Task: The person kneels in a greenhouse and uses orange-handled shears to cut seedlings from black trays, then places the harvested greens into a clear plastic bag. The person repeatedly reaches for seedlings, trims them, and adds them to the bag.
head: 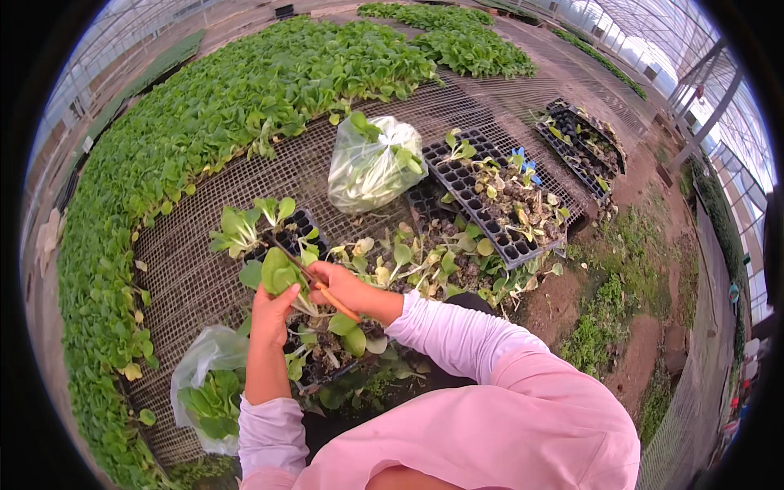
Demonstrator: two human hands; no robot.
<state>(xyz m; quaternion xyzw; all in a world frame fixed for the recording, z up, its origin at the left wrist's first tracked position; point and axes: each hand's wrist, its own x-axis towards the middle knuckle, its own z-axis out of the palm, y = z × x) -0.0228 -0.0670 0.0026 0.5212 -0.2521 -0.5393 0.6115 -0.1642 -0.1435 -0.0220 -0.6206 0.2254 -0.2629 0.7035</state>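
Between the thumb and fingers of my left hand (pixel 272 312) is a leafy green seedling (pixel 278 272), its pale stems angled down to the right. My right hand (pixel 340 288) grips an orange-handled cutting tool (pixel 337 301). The tool's narrow dark blade points up and left, past the seedling's leaves; whether it is a knife or scissors I cannot tell. Beneath both hands lies a black plug tray (pixel 300 223), with soil and loose leaves over its near part. Cut seedlings (pixel 237 229) rest at the tray's far left corner.
A full clear plastic bag of seedlings (pixel 376 174) stands beyond my hands. An opened bag (pixel 208 349) holds greens at lower left. Another plug tray (pixel 465 177) sits tilted at right over discarded leaves (pixel 422 260). Dense seedlings (pixel 245 79) cover the mesh bench (pixel 202 245) behind and left.
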